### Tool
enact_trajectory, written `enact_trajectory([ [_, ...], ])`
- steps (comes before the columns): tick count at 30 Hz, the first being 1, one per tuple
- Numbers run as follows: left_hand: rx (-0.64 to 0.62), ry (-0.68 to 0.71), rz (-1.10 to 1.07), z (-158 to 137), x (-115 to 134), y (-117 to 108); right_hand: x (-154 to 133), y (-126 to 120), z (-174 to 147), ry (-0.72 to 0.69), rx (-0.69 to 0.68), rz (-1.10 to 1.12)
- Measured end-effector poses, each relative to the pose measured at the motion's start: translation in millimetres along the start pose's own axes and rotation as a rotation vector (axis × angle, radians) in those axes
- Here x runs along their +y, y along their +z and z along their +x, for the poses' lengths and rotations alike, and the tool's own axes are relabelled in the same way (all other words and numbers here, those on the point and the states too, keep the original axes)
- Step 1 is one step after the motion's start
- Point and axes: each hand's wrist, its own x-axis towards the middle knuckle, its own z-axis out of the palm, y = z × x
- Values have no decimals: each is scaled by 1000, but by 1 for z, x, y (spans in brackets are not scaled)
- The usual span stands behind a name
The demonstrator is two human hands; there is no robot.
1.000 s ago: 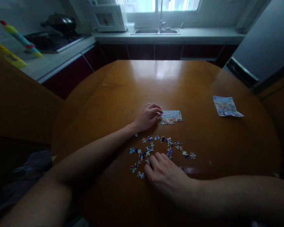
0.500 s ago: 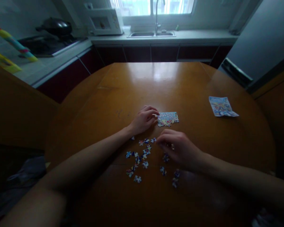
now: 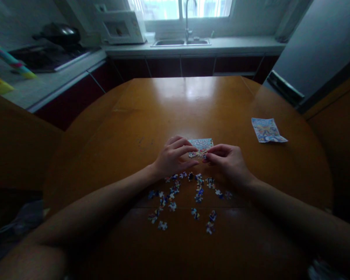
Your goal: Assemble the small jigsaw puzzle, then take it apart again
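Note:
A partly assembled jigsaw puzzle (image 3: 200, 144) lies on the table, its near edge uneven. At its left side my left hand (image 3: 175, 155) is open, thumb and fingers apart, the fingertips over the puzzle's left edge. Thumb and forefinger of my right hand (image 3: 230, 161) are pinched at the puzzle's lower right corner, on a small puzzle piece (image 3: 205, 157) mostly hidden by the fingertips. Closer to me, several loose puzzle pieces (image 3: 198, 190) are scattered in loose groups, some touching or overlapping.
A creased printed sheet (image 3: 268, 130) lies on the right of the wooden table (image 3: 151, 109). Beyond the table are a counter with a sink (image 3: 181, 42), a white microwave (image 3: 124, 27) and a dark pan (image 3: 58, 34) on the stove. A fridge (image 3: 312, 50) stands at right.
My right hand has moved forward from above the loose pieces to the puzzle's near right corner. My left hand has shifted slightly nearer, its thumb now extended. The view has turned a little right.

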Motion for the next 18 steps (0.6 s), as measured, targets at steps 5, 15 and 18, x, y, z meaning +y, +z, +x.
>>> enact_trajectory([
  [5, 6, 58, 25, 1, 3, -2, 2, 6, -1, 8, -13, 35],
  [15, -17, 55, 83, 0, 3, 0, 8, 8, -2, -21, -22, 49],
  [18, 9, 55, 66, 0, 3, 0, 11, 6, -1, -218, -55, -111],
])
